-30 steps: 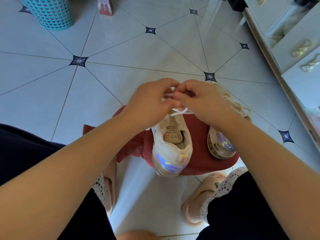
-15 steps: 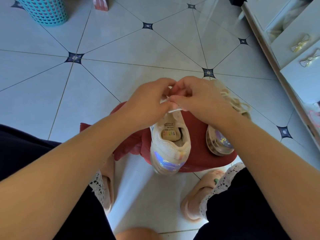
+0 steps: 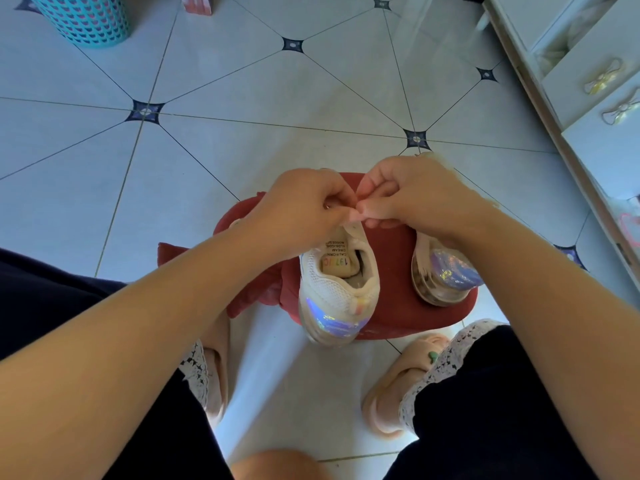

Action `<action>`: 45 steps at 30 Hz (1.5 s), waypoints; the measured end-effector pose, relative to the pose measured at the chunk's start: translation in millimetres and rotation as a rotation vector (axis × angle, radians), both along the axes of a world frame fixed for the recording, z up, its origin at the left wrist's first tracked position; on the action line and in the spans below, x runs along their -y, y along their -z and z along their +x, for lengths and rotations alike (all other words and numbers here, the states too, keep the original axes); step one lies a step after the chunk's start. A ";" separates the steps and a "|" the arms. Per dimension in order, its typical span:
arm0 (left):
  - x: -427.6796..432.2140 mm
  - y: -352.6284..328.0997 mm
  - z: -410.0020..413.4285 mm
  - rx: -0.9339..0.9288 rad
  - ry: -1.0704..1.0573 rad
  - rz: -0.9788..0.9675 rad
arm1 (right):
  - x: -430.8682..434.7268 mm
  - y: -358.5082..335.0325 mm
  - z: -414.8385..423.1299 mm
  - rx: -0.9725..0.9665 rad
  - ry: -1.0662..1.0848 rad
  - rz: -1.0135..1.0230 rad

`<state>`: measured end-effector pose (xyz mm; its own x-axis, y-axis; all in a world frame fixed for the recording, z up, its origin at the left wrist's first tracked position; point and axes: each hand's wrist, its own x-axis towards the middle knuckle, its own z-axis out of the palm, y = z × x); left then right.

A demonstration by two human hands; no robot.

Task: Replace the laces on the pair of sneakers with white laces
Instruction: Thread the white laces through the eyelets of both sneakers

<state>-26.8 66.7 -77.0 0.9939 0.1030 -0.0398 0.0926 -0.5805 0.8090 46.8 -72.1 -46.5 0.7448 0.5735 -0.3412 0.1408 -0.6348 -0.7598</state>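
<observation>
Both hands meet above the near sneaker (image 3: 337, 289) on the red stool (image 3: 398, 271). The left hand (image 3: 304, 209) and right hand (image 3: 419, 195) are curled tight, fingertips (image 3: 372, 211) pinching together; what they grip is hidden. The sneaker's heel faces the person, toe away. The second sneaker (image 3: 443, 275) lies just right.

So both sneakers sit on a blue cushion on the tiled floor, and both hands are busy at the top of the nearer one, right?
Nearly. The cushion is red, not blue; the head view shows it. The rest holds: both sneakers, nearer and farther, sit on it on the tiled floor, with the left hand and right hand at the nearer one's top.
</observation>
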 end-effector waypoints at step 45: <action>13.7 10.9 2.0 -0.066 -0.038 0.300 | 6.5 30.4 -25.8 -0.347 0.452 0.379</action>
<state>-24.8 53.0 -88.0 0.9853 0.1573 -0.0667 0.1659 -0.7879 0.5931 21.0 -78.7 -76.9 0.8231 0.3586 -0.4403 -0.3673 -0.2552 -0.8944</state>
